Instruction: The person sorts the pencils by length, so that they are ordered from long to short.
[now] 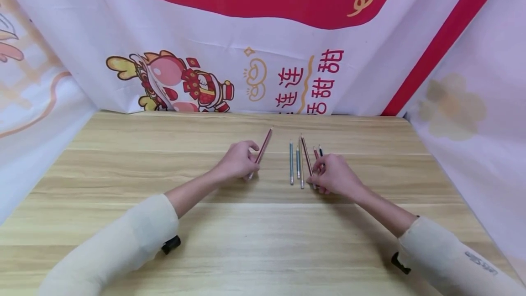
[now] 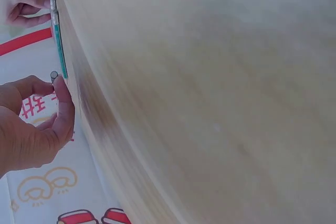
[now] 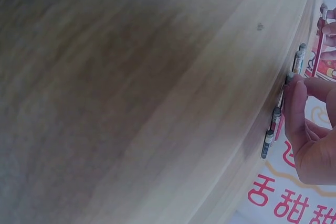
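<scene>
Between thumb and fingers, my left hand [image 1: 238,161] pinches a red pencil [image 1: 265,143] near its eraser end, the tip slanting up and away. My right hand [image 1: 338,175] pinches the near end of a dark red pencil [image 1: 306,150]. Just left of that pencil lie two blue pencils [image 1: 291,164] and a pale yellowish pencil [image 1: 302,172]. Beyond the right hand's fingers, another red pencil [image 1: 316,151] and a dark pencil [image 1: 321,150] are partly hidden. In the right wrist view, their eraser ends [image 3: 269,136] show beside the hand.
The pencils lie on a wood-grain table [image 1: 246,245]. A white cloth [image 1: 230,35] with red print hangs along its far edge, and more printed cloth [image 1: 460,118] stands at both sides. Pale sleeves [image 1: 135,227] cover both forearms.
</scene>
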Demonstrator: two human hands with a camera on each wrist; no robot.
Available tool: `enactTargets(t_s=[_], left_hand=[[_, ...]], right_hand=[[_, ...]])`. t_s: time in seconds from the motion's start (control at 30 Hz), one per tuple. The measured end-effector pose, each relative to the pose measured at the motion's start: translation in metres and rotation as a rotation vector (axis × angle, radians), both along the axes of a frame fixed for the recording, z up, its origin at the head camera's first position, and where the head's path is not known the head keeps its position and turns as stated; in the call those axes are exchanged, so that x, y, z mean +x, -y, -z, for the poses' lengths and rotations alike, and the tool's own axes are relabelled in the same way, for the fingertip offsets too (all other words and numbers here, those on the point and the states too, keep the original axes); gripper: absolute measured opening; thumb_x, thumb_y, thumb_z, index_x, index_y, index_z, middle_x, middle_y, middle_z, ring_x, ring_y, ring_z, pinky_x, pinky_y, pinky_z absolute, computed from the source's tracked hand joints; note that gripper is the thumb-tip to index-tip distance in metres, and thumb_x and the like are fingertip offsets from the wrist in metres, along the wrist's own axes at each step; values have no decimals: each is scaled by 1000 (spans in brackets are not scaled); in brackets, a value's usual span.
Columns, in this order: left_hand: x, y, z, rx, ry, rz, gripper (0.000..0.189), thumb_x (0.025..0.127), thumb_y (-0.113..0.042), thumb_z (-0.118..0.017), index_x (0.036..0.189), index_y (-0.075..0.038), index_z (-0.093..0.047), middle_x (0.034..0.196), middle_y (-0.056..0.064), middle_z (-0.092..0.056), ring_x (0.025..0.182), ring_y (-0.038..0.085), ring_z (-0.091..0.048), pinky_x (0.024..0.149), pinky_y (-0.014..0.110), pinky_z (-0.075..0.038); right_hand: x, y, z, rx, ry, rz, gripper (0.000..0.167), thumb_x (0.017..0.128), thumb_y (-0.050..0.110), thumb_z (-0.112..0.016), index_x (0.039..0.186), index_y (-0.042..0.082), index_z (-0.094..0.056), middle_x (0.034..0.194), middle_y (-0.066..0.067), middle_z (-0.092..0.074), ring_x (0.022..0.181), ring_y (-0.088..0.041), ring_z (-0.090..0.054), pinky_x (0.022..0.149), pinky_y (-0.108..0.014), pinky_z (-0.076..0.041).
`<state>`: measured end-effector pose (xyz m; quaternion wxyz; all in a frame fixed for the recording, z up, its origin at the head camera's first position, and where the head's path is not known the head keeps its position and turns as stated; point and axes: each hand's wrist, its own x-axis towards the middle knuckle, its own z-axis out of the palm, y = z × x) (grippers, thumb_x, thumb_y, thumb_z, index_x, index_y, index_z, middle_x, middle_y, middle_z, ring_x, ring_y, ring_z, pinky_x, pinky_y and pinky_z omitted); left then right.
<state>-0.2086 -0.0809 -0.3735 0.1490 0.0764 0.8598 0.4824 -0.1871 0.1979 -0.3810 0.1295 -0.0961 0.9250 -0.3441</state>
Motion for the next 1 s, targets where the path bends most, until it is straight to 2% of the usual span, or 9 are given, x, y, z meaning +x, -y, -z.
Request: enactTargets(t_s=[0.23,0.53,0.73,1.0], left_hand=[[0,13,1,-3,-21,-1,52,84,11,-71,134,9,-55,88,15,-68,56,17,-63,49,28,-61],[4,23,-6,-20,-34,-13,55,83,13,-72,135,9,-55,89,16,-68,57,17,-63,50,31,-63],[6,30,-7,-15,-23,-26,55,83,13,-72,135,8,-55,89,16,-67,55,17,-62,50,30,-62],[7,41,-7,-13,-43,-32,53,83,12,-72,133,9,-56,86,14,-65,51,15,-59,47,29,-60]], right_hand=[[1,1,-1,9,-4,-9,18,88,8,-82,97,-3,-71,64,-5,-67,48,-16,-62,45,-31,-59],[1,3,-3,25,-3,-11,13,88,7,-82,89,0,-71,61,-6,-66,47,-16,-62,44,-29,-58],[1,5,-4,27,6,0,12,88,5,-80,90,-1,-70,63,-6,-67,48,-16,-63,45,-30,-60],[0,8,-6,54,0,10,11,86,3,-79,86,-2,-68,57,-5,-66,46,-15,-63,45,-29,-60]])
